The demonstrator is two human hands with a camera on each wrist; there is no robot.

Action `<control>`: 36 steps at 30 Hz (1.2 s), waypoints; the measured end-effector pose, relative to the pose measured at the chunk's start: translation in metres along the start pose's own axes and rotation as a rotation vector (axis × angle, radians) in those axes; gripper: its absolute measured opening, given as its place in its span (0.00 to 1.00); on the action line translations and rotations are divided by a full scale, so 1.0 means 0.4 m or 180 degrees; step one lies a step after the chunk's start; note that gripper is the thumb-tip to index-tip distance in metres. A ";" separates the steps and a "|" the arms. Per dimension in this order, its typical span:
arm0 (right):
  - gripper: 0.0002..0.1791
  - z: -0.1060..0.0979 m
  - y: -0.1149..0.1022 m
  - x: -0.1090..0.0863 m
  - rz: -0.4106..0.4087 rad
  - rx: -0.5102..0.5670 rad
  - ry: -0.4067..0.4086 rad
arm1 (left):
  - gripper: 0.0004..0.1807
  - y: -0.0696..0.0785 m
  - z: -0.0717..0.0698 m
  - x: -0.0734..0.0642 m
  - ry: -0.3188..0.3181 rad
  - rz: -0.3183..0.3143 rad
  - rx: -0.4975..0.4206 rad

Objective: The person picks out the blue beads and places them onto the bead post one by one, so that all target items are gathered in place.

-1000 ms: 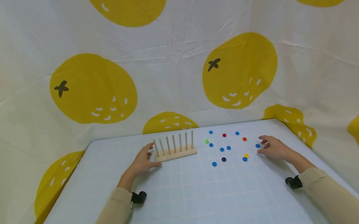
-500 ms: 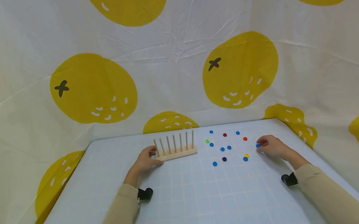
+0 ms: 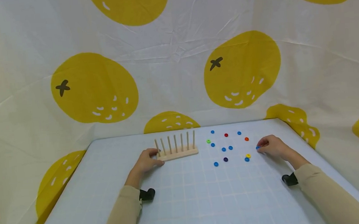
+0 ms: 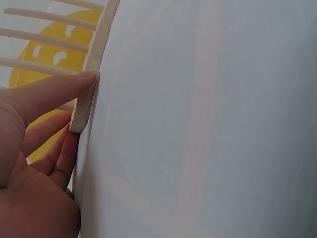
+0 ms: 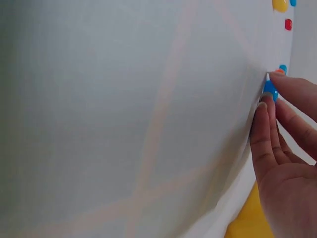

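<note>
A pale wooden peg rack (image 3: 178,155) with a row of upright pegs stands near the back of the table. My left hand (image 3: 144,162) grips its left end. In the left wrist view the thumb (image 4: 59,91) presses the front of the base, and the other fingers lie around its end. At the right, my right hand (image 3: 274,146) pinches a small blue ring (image 3: 258,147) at the tabletop. The right wrist view shows that blue ring (image 5: 270,89) between thumb and fingertips, partly covered by them. Every peg I see is bare.
Several loose rings lie between rack and right hand: blue (image 3: 230,147), red (image 3: 226,135), orange (image 3: 246,139), green (image 3: 208,141), dark purple (image 3: 225,159). A yellow ring (image 3: 248,155) touches or overlaps a blue one. Behind the table (image 3: 186,196) hangs a fruit-patterned cloth (image 3: 171,84).
My left hand has moved right and closed on the rack's end. My right hand's fingers, apart around the blue ring before, have come together on it.
</note>
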State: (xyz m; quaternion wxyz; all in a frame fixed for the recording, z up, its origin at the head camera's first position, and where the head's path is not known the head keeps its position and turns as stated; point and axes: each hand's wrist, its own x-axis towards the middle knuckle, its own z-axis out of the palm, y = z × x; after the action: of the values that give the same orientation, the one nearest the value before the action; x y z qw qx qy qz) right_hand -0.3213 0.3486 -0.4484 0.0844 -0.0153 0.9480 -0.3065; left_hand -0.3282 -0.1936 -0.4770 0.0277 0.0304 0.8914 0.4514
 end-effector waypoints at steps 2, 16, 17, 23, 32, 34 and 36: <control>0.17 -0.001 -0.001 -0.002 0.0003 -0.0024 0.0010 | 0.34 -0.001 0.001 -0.001 0.0002 -0.0012 -0.0011; 0.15 0.006 -0.011 -0.008 -0.0087 -0.0077 -0.0030 | 0.34 -0.006 0.002 -0.003 -0.0027 -0.0088 -0.0112; 0.16 0.006 -0.014 -0.009 -0.0102 -0.0056 -0.0040 | 0.34 -0.006 0.003 -0.003 -0.0025 -0.0096 -0.0110; 0.17 0.016 -0.037 -0.015 -0.0286 0.0082 0.0039 | 0.34 -0.004 0.008 -0.010 0.0010 -0.0121 -0.0111; 0.19 0.039 -0.093 -0.025 -0.0624 0.0380 0.0239 | 0.35 0.008 0.008 -0.024 0.0045 -0.0200 -0.0108; 0.18 0.043 -0.107 -0.024 -0.0679 0.0425 0.0295 | 0.35 0.008 0.008 -0.024 0.0038 -0.0200 -0.0111; 0.17 0.048 -0.122 -0.022 -0.0709 0.0487 0.0334 | 0.35 0.007 0.007 -0.022 0.0038 -0.0199 -0.0115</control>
State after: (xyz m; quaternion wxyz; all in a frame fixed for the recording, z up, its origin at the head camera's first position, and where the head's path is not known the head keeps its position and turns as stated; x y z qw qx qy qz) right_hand -0.3106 0.2986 -0.4339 0.0011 -0.0978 0.9174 -0.3857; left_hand -0.3190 -0.1905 -0.4760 0.0370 -0.0007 0.8838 0.4665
